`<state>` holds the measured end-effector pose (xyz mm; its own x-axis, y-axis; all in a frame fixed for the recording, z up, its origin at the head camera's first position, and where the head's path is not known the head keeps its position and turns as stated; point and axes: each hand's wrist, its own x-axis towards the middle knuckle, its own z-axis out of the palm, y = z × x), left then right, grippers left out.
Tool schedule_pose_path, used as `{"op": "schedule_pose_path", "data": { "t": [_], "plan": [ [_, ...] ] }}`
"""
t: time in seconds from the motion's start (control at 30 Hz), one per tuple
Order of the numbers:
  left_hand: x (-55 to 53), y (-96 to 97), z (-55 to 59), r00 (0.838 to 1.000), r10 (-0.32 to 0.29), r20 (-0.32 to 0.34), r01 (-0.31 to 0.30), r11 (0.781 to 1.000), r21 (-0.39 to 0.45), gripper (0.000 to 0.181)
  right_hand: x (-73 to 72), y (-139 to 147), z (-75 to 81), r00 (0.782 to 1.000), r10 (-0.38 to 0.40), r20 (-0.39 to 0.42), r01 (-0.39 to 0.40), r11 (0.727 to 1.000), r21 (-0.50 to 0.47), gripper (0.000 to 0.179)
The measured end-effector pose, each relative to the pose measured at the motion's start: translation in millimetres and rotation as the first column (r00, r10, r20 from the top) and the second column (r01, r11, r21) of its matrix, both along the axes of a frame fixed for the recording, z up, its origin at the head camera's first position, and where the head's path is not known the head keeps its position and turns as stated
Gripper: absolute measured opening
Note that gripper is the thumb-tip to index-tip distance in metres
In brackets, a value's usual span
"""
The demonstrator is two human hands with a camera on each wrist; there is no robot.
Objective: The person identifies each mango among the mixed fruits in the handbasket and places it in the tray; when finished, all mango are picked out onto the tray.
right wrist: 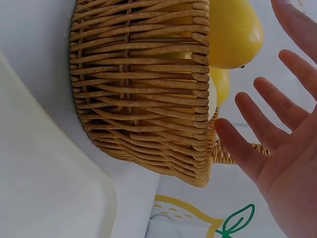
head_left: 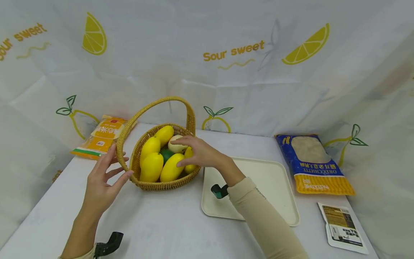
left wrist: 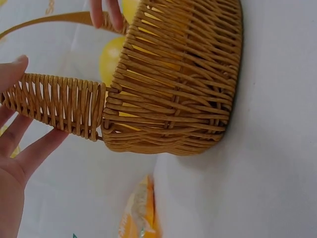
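Observation:
A wicker basket [head_left: 165, 186] with a tall arched handle [head_left: 152, 105] stands left of the middle of the table. Inside lie several yellow mangoes [head_left: 151, 167], a pale round fruit [head_left: 177, 146] and a dark green one [head_left: 166, 155] partly covered by the others. My left hand [head_left: 101, 181] holds the near foot of the handle between thumb and fingers, clear in the left wrist view. Over the basket's right side hovers my right hand [head_left: 203, 154], fingers spread and holding nothing. It hides part of a mango [head_left: 188, 153] at that side.
Right of the basket lies a cream tray [head_left: 268, 190], partly under my right forearm. A blue and yellow pasta bag [head_left: 313, 165] and a small flat pouch [head_left: 343, 228] lie farther right. An orange bag [head_left: 103, 138] is behind my left hand. A printed curtain hangs behind the table.

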<state>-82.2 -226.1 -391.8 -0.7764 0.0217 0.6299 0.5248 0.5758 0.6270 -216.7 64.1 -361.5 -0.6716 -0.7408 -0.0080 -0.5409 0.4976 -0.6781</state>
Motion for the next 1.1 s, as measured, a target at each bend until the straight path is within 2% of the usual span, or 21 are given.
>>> {"op": "schedule_pose_path", "data": {
  "t": [0.23, 0.47, 0.7, 1.1],
  "plan": [
    [0.4, -3.4, -2.3, 1.000, -0.002, 0.007, 0.002, 1.000, 0.024, 0.103, -8.2, -9, -2.6, 0.994, 0.016, 0.110, -0.018, 1.000, 0.023, 0.072],
    [-0.8, -3.5, -1.2, 1.000, -0.009, 0.004, 0.009, 1.000, 0.014, 0.102, -13.0, -13, -1.8, 0.991, 0.018, 0.135, -0.028, 0.997, 0.070, 0.071],
    [-1.8, -3.9, -1.2, 1.000, -0.004, 0.009, 0.004, 1.000, 0.013, 0.102, -11.6, -13, 0.4, 0.979, 0.037, 0.202, -0.055, 0.995, 0.084, 0.064],
    [-1.8, -3.4, -1.8, 1.000, 0.003, 0.009, -0.004, 1.000, 0.015, 0.101, -11.3, -17, 3.2, 0.986, 0.060, 0.156, -0.084, 0.984, 0.156, 0.044]
  ]
}}
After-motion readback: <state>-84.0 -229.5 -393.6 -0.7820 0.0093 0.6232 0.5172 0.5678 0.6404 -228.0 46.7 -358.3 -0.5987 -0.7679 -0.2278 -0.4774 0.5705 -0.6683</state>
